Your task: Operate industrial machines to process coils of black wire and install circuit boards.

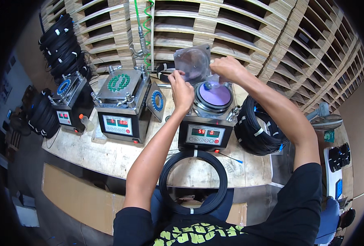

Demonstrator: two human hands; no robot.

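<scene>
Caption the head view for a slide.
Left hand holding a square plate, right hand above a polishing machine's purple disc.

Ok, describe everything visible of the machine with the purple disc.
The machine stands upright on the bench: a dark box whose pale front panel carries two red-lit displays above buttons, with a red switch below. On top, the purple disc sits in a metal ring. The right hand is above; contact is unclear.

Coil (222, 180) before machine (204, 134), bundle (249, 137) right, pallets (207, 22) behind; half-hidden loops (164, 78), seemingly, behind plate (192, 63).
</scene>
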